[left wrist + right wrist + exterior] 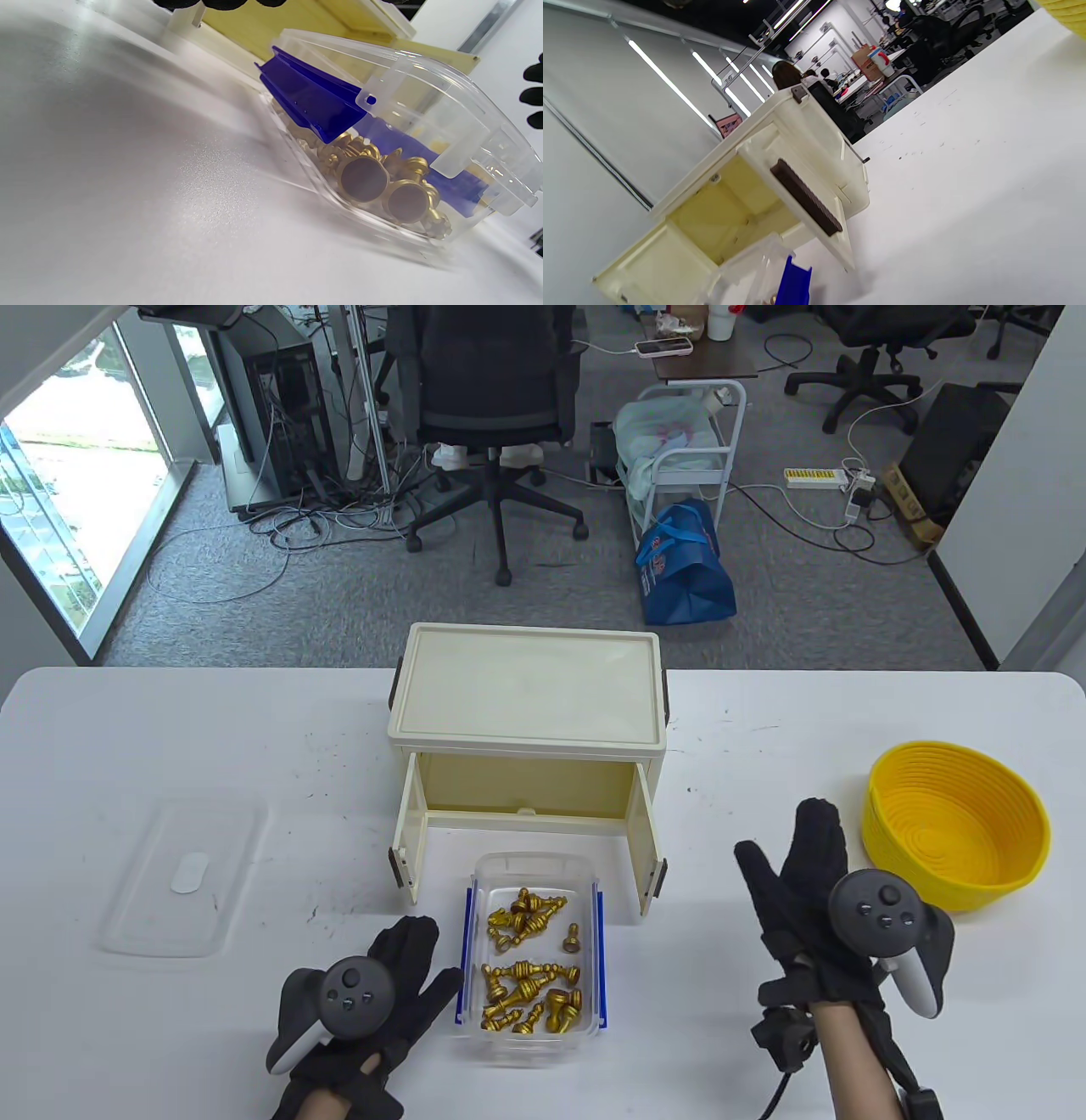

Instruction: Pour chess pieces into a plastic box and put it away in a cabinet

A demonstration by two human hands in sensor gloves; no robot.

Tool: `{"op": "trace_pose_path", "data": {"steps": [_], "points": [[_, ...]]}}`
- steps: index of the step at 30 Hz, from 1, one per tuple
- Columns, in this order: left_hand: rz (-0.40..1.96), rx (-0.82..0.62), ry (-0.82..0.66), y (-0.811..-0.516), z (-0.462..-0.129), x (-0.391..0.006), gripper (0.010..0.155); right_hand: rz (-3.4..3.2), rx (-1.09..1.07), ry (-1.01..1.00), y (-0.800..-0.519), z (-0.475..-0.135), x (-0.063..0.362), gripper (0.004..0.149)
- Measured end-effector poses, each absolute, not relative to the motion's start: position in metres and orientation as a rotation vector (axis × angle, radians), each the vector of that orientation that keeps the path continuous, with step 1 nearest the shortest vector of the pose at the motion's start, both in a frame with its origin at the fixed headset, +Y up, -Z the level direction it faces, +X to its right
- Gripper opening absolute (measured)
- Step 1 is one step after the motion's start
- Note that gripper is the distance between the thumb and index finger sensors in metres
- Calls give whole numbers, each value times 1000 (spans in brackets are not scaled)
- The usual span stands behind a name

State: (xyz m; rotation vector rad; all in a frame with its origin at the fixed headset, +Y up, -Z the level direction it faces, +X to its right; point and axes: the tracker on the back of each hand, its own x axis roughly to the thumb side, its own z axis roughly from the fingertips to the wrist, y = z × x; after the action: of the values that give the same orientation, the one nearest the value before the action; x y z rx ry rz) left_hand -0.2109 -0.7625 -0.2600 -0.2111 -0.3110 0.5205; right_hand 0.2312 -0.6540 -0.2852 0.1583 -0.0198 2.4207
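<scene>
Pouring done, by look: chess pieces [530, 971] lie in box [532, 872], box on bench [170, 729] just before open cabinet [526, 704]. Basket [956, 823] at right. Left hand [373, 993] beside box, fingers flat, holding nothing. Right hand [814, 899] spread, free. Lid [182, 878] lies well left. Next, likely: fetch lid, snap on, slide box into cabinet.

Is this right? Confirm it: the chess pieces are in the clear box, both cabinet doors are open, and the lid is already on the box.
Not quite. The table view shows the clear box uncovered; its lid lies on the table to the left. The chess pieces are inside, and both cabinet doors are open.
</scene>
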Motion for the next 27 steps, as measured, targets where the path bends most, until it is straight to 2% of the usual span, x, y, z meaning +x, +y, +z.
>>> {"op": "trace_pose_path", "data": {"steps": [7, 17, 21, 27], "points": [[520, -197, -315, -762, -259, -211, 79, 2524, 356, 164, -679, -270, 191, 90], [515, -183, -325, -762, -258, -211, 79, 2710, 242, 410, -752, -276, 170, 93], [511, -173, -332, -761, -257, -210, 79, 2774, 230, 486, -759, -279, 164, 93], [510, -147, -379, -750, -250, -206, 80, 2808, 221, 498, -763, -277, 163, 91]]}}
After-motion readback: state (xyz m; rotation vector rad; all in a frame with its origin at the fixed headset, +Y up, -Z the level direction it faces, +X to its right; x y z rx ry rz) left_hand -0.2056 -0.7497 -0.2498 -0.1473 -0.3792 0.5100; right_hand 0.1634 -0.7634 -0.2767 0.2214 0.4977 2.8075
